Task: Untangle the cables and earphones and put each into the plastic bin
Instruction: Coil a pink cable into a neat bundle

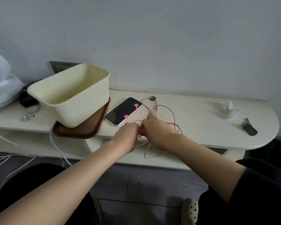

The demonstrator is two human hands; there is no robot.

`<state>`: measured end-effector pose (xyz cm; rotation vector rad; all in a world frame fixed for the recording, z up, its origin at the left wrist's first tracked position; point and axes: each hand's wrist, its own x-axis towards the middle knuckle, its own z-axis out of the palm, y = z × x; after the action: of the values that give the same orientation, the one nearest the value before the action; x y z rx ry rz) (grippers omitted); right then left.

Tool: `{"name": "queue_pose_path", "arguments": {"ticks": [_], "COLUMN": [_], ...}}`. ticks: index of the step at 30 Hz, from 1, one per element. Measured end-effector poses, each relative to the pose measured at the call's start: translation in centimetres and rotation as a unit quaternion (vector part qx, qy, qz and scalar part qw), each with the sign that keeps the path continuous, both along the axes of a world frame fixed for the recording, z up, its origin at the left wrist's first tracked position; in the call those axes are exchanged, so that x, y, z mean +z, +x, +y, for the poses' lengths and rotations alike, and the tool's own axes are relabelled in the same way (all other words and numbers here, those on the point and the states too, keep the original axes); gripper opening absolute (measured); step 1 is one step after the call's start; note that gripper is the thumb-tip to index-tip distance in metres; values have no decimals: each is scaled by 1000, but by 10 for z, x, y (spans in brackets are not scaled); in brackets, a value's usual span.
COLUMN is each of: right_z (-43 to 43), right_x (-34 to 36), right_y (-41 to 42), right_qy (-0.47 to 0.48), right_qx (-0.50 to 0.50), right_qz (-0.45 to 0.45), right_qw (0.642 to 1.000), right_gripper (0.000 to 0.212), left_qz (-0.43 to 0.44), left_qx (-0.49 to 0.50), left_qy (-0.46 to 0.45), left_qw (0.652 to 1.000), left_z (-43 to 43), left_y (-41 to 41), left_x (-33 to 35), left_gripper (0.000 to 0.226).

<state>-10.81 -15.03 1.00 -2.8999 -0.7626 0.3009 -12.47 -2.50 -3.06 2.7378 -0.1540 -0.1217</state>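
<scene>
Left hand: the left hand (128,135) is hovering over the front edge of the surface (193,135), fingers curled in and pinching strands of the pink cable (174,117) where the two hands are meeting.
Right hand: the right hand (154,127) is sitting just beside the left at its 3 o'clock, fingers bent down and gripping the same cable; the fingertips are hidden behind the back of the hand.
Pink cable: it is lying in loose, crossing loops on the surface at 1 to 3 o'clock from the hands, with one loop hanging off the front edge at 6 o'clock. No part of it is lying in the bin.
Plastic bin: the cream bin (81,109) is standing upright at 10 o'clock from the hands, resting on a brown tray (94,125) that is overhanging the surface edge. A small dark item is showing inside; what it is cannot be told.
Phone: a phone (120,111) is lying screen-up between bin and cable, carrying a pink tie (136,105) across its screen.
Right end of surface: a crumpled tissue (225,109) and a set of keys (249,129) are lying at 3 o'clock, well apart from the hands.
Left end: a white fan (0,88) is standing at 9 o'clock beyond the bin.
</scene>
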Motion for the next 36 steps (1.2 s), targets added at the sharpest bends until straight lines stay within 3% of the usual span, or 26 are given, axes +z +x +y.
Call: {"name": "queue_pose_path", "arguments": {"ticks": [6, 11, 13, 19, 22, 28, 36], "right_z": [2, -3, -4, -1, 0, 4, 8], "right_x": [8, 14, 13, 12, 7, 2, 1], "right_y": [-4, 0, 3, -1, -2, 11, 8], "right_qy": [-48, -89, -92, -49, -4, 39, 151], "right_qx": [31, 47, 57, 79, 45, -53, -94], "right_qz": [-39, -57, -69, -63, -62, -73, -22], "right_qw": [998, 993, 992, 994, 997, 995, 984], "right_gripper": [33, 33, 35, 36, 38, 19, 19], "left_qz": [103, 222, 223, 160, 94, 20, 23], "left_qx": [47, 50, 60, 75, 94, 97, 46], "left_qy": [-114, -295, -313, -267, -181, -107, -5], "left_qw": [987, 928, 921, 947, 975, 989, 999], "left_z": [1, -5, -3, 2, 6, 5, -11], "left_y": [5, -3, -3, -3, 2, 4, -12], "left_x": [11, 26, 28, 23, 13, 12, 11], "left_gripper": [29, 34, 33, 35, 31, 28, 25]}}
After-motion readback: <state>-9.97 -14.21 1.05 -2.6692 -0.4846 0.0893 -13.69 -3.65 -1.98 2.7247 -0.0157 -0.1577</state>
